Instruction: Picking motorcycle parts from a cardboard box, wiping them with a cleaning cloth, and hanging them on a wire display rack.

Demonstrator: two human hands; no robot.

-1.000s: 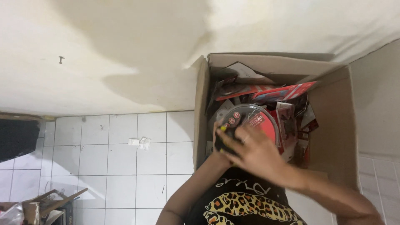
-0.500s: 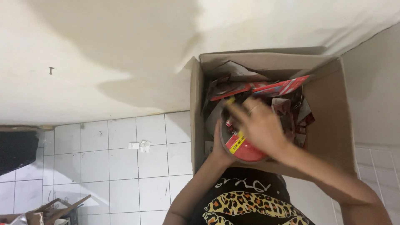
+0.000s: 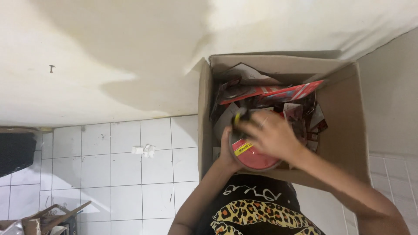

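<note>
A big brown cardboard box (image 3: 344, 130) sits open around my fingers, on a white tile floor (image 3: 109, 174) that spreads out well to their left, and the box is full of red and black packets (image 3: 278, 92) heaped just past my fingertips. My right hand (image 3: 272, 135) lies over the top of a round red packet (image 3: 254, 157) with its fingers spread and curled down on it, and my left hand (image 3: 226, 150) grips its left edge from below, though most of those fingers are hidden behind it. A small yellow strip (image 3: 242, 149) on the packet shows just under my right fingers.
</note>
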